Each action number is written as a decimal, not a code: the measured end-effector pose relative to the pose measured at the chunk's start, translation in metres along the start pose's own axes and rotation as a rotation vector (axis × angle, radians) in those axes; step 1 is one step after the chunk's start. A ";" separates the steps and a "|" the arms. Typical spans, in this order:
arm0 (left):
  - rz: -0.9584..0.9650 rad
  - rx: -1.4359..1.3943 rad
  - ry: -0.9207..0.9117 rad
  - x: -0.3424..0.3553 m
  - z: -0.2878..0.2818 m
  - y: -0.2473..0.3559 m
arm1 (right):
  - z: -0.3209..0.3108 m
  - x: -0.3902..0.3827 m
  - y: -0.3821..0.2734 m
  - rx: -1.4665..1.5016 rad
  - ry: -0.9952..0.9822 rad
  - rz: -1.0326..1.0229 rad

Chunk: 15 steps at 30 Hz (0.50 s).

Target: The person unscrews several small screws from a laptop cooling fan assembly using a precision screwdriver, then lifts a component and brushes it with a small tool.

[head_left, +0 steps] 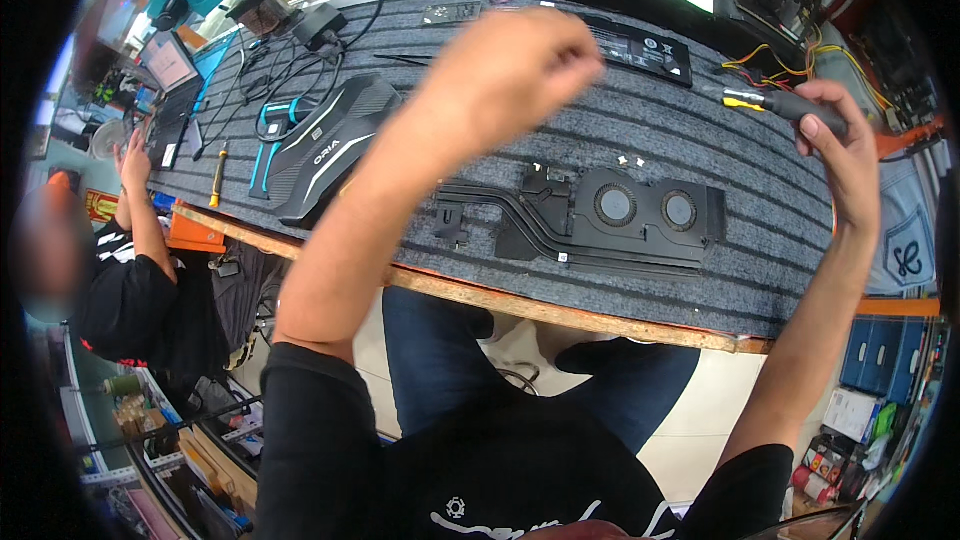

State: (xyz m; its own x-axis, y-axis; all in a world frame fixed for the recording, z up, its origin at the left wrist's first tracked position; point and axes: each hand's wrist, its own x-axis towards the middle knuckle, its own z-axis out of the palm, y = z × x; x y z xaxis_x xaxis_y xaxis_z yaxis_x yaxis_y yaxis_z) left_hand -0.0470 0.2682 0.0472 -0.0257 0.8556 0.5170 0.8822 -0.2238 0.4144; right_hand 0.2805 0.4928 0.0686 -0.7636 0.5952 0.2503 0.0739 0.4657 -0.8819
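At two o'clock from the twin-fan cooler (647, 224), which lies flat on the striped mat (765, 250), the right hand (838, 145) grasps the driver (782, 104) by its dark handle, the shaft pointing toward nine o'clock and well apart from the cooler. At eleven o'clock the left hand (525, 65) is raised with fingers curled — whether it grips anything cannot be told, its inner side being turned from view — near the black pack (650, 53) at twelve. At ten o'clock sits a black cover (345, 135), with a yellow screwdriver (218, 176) farther out, toward nine.
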 end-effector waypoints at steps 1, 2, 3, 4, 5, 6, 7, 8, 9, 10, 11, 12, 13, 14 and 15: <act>-0.024 0.104 0.023 0.005 -0.016 -0.012 | -0.002 -0.003 0.022 0.130 0.049 -0.041; -0.102 0.201 -0.011 0.001 -0.038 -0.031 | 0.008 0.003 0.044 0.216 0.074 -0.017; -0.163 0.273 -0.037 0.002 -0.057 -0.052 | 0.013 0.005 0.054 0.276 0.114 0.015; -0.199 0.306 -0.041 0.005 -0.067 -0.073 | 0.014 0.004 0.058 0.275 0.122 0.016; -0.238 0.359 -0.036 0.006 -0.080 -0.093 | 0.016 0.008 0.061 0.251 0.124 0.003; -0.297 0.382 -0.110 0.005 -0.091 -0.116 | 0.018 0.013 0.061 0.227 0.128 -0.014; -0.365 0.401 -0.190 0.002 -0.096 -0.136 | 0.020 0.016 0.061 0.241 0.124 -0.025; -0.368 0.411 -0.191 0.000 -0.097 -0.153 | 0.021 0.016 0.062 0.210 0.149 -0.025; -0.475 0.364 -0.255 -0.001 -0.095 -0.166 | 0.022 0.014 0.063 0.176 0.176 -0.019; -0.582 0.317 -0.319 -0.002 -0.094 -0.178 | 0.022 0.014 0.065 0.197 0.174 -0.024; -0.583 0.315 -0.325 -0.002 -0.089 -0.184 | 0.020 0.013 0.067 0.198 0.175 -0.018; -0.570 0.281 -0.329 -0.003 -0.085 -0.189 | 0.019 0.013 0.068 0.193 0.161 -0.014; -0.559 0.248 -0.334 -0.005 -0.083 -0.194 | 0.020 0.013 0.070 0.189 0.145 -0.011; -0.585 0.305 -0.344 -0.003 -0.077 -0.184 | 0.019 0.012 0.069 0.185 0.149 -0.017; -0.579 0.307 -0.339 0.001 -0.077 -0.185 | 0.020 0.011 0.069 0.150 0.148 -0.017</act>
State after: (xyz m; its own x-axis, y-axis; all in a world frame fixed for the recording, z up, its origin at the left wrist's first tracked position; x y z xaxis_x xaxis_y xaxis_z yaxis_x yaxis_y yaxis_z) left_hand -0.2462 0.2750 0.0287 -0.4246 0.9054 -0.0010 0.8645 0.4057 0.2967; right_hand 0.2640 0.5186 0.0024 -0.6608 0.6827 0.3119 -0.0429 0.3806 -0.9238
